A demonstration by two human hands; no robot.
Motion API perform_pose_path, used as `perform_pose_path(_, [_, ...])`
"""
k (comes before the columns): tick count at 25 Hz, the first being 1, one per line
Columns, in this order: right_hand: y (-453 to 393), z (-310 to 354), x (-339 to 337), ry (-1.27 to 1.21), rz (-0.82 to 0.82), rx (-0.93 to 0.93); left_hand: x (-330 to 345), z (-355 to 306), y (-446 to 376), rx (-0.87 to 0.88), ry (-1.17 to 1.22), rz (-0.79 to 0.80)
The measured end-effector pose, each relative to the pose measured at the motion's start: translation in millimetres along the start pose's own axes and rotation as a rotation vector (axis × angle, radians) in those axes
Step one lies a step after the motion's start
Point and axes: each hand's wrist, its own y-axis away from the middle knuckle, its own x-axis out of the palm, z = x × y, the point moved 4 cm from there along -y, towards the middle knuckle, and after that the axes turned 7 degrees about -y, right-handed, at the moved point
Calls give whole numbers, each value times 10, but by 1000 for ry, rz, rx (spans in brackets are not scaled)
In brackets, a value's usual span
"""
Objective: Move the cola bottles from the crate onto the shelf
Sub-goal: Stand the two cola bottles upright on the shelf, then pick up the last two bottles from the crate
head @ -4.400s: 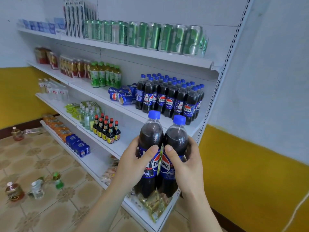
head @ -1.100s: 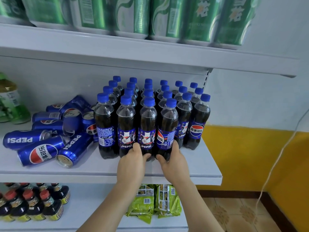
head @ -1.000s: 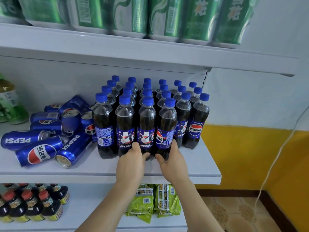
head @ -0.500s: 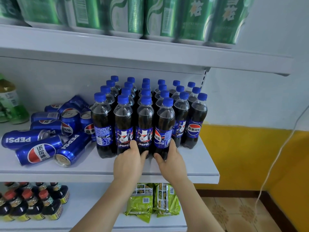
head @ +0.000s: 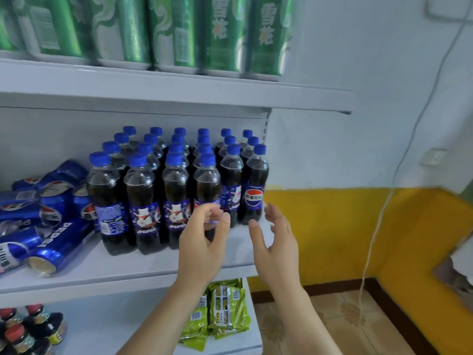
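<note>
Nearby, blue cans beside cola bottles.

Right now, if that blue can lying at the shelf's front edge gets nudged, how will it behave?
The can lies on its side, so it would probably roll. It sits near the shelf edge, so it might drop off. Its smooth metal likely slips.

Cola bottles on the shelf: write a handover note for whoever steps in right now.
Left hand: loosely curled, holding nothing, just in front of the cola bottles.
Right hand: open and empty, near the shelf edge.
Bottles stand upright in rows at the shelf's right end, beside the lying blue cans.
Done: no bottle in hand.
Left: the crate is out of view; check it for more.
</note>
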Motion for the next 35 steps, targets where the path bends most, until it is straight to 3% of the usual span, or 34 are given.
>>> perform_pose_path(7, [288,-34,-1008,109,-276,27,773,-410,259,48,204,207])
perform_pose_path(12, [749,-1,-1645,191,-520,131,1224,-769,567,88,273,455])
perform_pose_path(24, [2386,325,-2921,446,-1009,283,1826,-1802,2062,177,430,911])
perform_pose_path(35, [3808,543,-4125,576,-1251,348,2258,-2834,3517,241,571,1130])
